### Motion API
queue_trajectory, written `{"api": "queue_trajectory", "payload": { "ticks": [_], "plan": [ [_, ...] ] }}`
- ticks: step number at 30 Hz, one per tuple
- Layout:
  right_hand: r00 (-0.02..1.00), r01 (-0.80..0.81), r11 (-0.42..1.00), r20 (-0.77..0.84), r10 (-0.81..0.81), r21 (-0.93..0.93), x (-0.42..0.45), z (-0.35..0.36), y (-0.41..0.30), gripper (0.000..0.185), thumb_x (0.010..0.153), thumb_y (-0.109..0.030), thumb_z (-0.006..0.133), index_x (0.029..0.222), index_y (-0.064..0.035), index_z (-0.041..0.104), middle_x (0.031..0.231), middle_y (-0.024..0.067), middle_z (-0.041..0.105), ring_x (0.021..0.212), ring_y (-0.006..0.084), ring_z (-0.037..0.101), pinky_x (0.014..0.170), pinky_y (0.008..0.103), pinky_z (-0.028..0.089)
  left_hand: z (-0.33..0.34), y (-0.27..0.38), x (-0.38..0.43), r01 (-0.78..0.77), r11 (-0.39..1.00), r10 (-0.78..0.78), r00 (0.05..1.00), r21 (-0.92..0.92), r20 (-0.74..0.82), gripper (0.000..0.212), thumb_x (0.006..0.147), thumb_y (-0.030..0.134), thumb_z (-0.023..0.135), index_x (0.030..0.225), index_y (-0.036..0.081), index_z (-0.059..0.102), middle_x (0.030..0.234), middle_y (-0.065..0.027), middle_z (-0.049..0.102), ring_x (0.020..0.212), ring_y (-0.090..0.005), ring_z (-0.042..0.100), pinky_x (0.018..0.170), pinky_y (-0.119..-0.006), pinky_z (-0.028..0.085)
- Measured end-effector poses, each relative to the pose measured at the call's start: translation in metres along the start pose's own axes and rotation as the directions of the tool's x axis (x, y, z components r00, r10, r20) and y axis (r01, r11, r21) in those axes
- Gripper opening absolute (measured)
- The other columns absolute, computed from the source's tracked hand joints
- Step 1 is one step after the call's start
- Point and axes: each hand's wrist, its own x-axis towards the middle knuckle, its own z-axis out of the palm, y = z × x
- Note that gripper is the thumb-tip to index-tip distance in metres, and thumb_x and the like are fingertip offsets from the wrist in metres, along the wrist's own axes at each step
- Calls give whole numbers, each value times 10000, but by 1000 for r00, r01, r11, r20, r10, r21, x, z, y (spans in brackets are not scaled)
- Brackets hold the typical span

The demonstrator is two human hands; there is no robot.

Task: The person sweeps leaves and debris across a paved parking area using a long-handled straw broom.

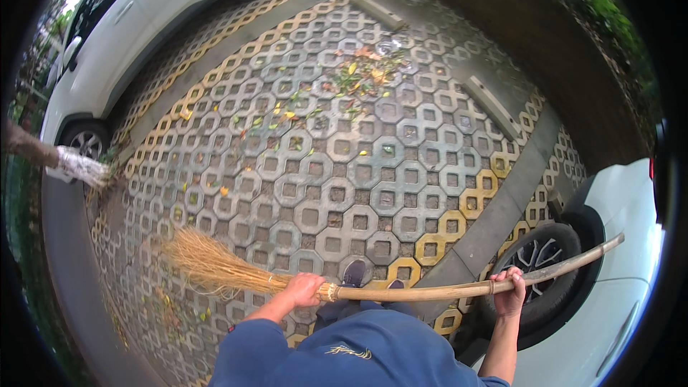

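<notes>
A broom with a bamboo handle (pixel 414 294) lies level across the front of my body. Its straw bristles (pixel 209 263) fan out to the left, above the paving. My left hand (pixel 305 289) grips the broom at the bound neck, where bristles meet handle. Farther along the bamboo, my right hand (pixel 508 291) is wrapped around it, and the bare handle end reaches past it in front of a car wheel. Fallen green and yellow leaves (pixel 360 76) form a loose heap ahead of me, with more leaves scattered nearer.
Concrete grid pavers (pixel 344 188) cover the ground. A white car (pixel 145 16) stands at the upper left, another pale car (pixel 602 290) close on my right. Concrete wheel stops (pixel 490 107) lie toward a low wall (pixel 516 11). A white-painted tree trunk (pixel 80 165) rises at left.
</notes>
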Motion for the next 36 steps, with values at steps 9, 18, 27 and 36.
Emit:
{"api": "queue_trajectory", "payload": {
  "ticks": [9, 18, 27, 36],
  "plan": [
    [986, 36, 999, -162, -35, 2, 44, -60, -30, 304, 870, -231, 574, 1089, -33, 500, 774, 118, 668, 757, 260, 655, 820, 430, 518, -34, 40, 77, -36, 996, 22, 984, 76, 178, 524, 619, 296, 727, 1071, 79, 575, 979, -157, 629, 957, -342, 600, 827, -442, 477],
    [989, -15, 978, -139, 45, 209, 147, -129, -36, 286, 881, -188, 568, 1117, -45, 490, 814, 139, 677, 816, 296, 660, 848, 430, 508, -100, 91, 171, 134, 977, -172, 956, 166, 238, 589, 624, 268, 733, 1151, 76, 553, 1047, -162, 636, 1003, -348, 601, 849, -443, 491],
    [979, -31, 956, -184, 87, 291, 250, -174, -96, 268, 844, -137, 622, 1058, -60, 481, 817, 137, 664, 835, 301, 664, 858, 423, 507, -162, 143, 285, 128, 964, -188, 949, 233, 255, 549, 616, 261, 730, 1112, 97, 562, 1023, -151, 641, 1011, -329, 601, 878, -433, 471],
    [911, 246, 909, -399, -99, 335, 315, -193, -136, 199, 869, -125, 602, 1043, -112, 506, 785, 61, 593, 803, 230, 599, 803, 428, 510, -228, 147, 418, -14, 957, -80, 948, 289, 309, 469, 613, 266, 735, 1009, 75, 570, 984, -152, 637, 994, -330, 600, 858, -436, 471]
  ]
}}
